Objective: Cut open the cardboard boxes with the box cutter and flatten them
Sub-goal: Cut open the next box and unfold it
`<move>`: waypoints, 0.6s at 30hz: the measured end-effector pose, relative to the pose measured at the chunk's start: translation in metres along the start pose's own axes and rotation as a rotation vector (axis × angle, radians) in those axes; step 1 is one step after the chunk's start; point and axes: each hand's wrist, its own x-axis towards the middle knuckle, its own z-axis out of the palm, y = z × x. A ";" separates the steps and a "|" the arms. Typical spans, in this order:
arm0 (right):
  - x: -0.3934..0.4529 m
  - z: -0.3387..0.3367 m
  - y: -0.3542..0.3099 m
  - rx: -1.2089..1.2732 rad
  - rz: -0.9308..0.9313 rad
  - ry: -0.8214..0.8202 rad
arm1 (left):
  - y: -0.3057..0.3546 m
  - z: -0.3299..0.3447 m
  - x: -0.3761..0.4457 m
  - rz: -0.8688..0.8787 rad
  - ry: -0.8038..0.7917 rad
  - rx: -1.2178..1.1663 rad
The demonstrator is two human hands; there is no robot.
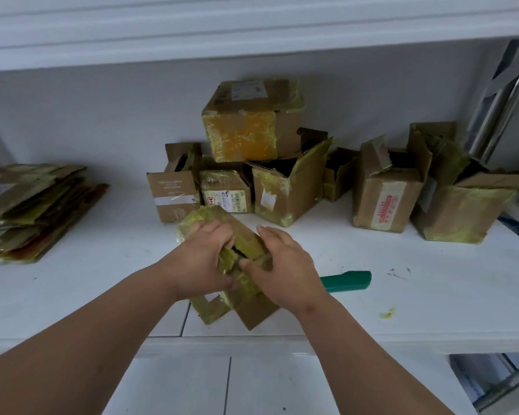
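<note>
Flattening is in hand: your left hand (206,259) and right hand (285,269) both clutch the taped cardboard box (222,265), so next pull its cut flaps apart, leaving the green box cutter (346,281) on the tabletop (402,295).

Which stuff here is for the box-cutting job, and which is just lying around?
For the job: box in both hands, green box cutter, boxes waiting, flattened pile.
Just lying around: yellow tape scrap, shiny metal bars.
</note>
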 end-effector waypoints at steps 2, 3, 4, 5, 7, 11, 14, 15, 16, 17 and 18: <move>0.007 0.004 -0.005 -0.029 0.022 -0.045 | -0.002 -0.003 -0.004 -0.003 0.010 -0.008; 0.009 0.005 -0.006 -0.053 0.034 -0.053 | -0.003 -0.004 -0.006 -0.006 0.018 -0.012; 0.011 0.005 -0.006 -0.088 0.036 -0.054 | -0.004 -0.005 -0.009 -0.011 0.028 -0.007; 0.012 0.006 -0.006 -0.123 0.037 -0.048 | -0.005 -0.007 -0.012 -0.012 0.049 0.008; 0.013 0.009 -0.007 -0.137 0.052 -0.023 | -0.007 -0.009 -0.018 -0.014 0.105 0.054; 0.016 0.007 -0.009 -0.054 0.166 0.065 | -0.009 -0.012 -0.026 -0.012 0.184 0.199; 0.019 0.006 0.003 0.324 0.412 0.141 | -0.025 -0.014 -0.036 -0.115 0.227 0.214; 0.017 0.008 0.004 0.384 0.446 0.126 | -0.031 -0.016 -0.040 -0.152 0.196 0.206; 0.016 0.012 0.003 0.408 0.454 0.115 | -0.036 -0.018 -0.043 -0.164 0.157 0.184; 0.015 0.015 0.002 0.418 0.456 0.116 | -0.040 -0.020 -0.045 -0.159 0.122 0.148; 0.014 0.019 0.000 0.438 0.460 0.134 | -0.043 -0.022 -0.046 -0.147 0.092 0.103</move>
